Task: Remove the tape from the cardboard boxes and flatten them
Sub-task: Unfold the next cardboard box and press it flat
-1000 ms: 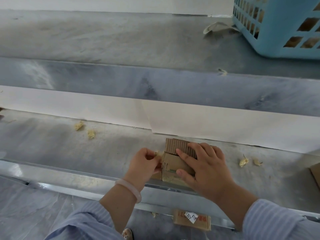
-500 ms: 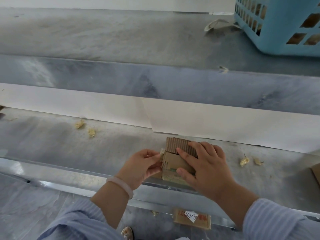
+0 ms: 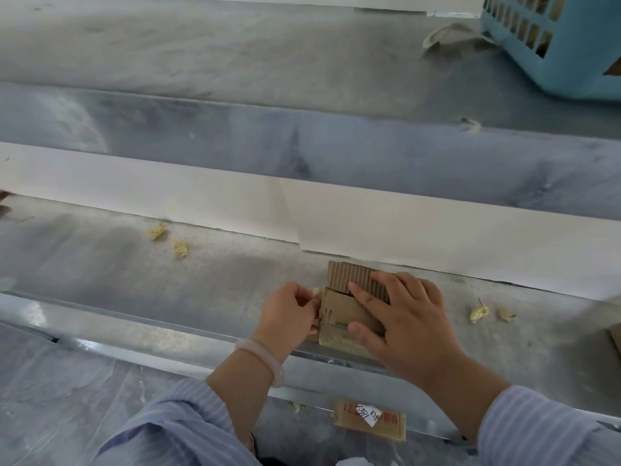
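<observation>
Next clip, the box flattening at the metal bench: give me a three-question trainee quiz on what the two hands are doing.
1. True or false: the right hand presses with straight fingers on the cardboard box.
2. The left hand pinches a tape scrap at the box's: A) left edge B) right edge C) underside.
3. Fill in: the blue basket stands on the ___ level of the bench.
Key: 1 true; 2 A; 3 upper.
</observation>
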{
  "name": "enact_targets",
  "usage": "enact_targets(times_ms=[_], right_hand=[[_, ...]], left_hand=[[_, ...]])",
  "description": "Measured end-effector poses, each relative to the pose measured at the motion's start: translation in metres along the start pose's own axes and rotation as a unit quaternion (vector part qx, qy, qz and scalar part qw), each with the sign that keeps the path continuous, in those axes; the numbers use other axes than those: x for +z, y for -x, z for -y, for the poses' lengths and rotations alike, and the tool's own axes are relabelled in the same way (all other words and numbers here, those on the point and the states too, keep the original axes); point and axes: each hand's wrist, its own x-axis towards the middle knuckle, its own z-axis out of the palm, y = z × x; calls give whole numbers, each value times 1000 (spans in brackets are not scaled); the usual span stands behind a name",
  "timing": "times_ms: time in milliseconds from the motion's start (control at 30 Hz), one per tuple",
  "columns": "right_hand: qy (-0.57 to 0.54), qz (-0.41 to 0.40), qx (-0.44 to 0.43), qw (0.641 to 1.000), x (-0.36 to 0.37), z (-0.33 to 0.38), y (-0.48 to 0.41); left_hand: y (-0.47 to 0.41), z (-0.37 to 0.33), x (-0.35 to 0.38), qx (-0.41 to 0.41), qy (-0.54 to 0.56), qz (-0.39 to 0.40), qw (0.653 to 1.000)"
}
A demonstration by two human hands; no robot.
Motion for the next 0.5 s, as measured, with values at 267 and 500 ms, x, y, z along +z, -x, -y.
enact_targets(times_ms=[267,500], right_hand=[[-2,5,-1,1000,-1,0,0],[-3,-4,-7,1000,-1,-1,0]], left_hand=[[-2,7,1,-22,64,3,998],[-2,9,-19,-145,318,147,925]])
